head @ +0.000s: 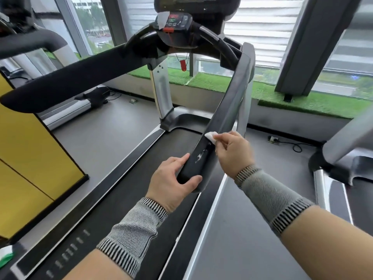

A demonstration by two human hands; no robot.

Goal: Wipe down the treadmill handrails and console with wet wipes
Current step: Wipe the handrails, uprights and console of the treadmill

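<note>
The treadmill's right handrail [230,110] is black and runs from the console down toward me. My left hand [173,178] grips its near end, thumb across the tip and fingers along the inner side. My right hand [232,150] pinches a white wet wipe [211,136] and presses it against the rail's outer edge, a little beyond my left hand. Wet streaks show on the rail between my hands. The left handrail [66,77] stretches across the upper left. The console [177,23] sits at the top centre, with another white wipe [162,19] lying on its left side.
The treadmill belt [125,199] lies below my arms. A red safety clip [182,64] hangs under the console. A yellow panel [26,158] stands on the left, another treadmill [343,158] on the right, windows and a green turf strip [282,93] ahead. A wall socket with cable [273,139] sits on the floor.
</note>
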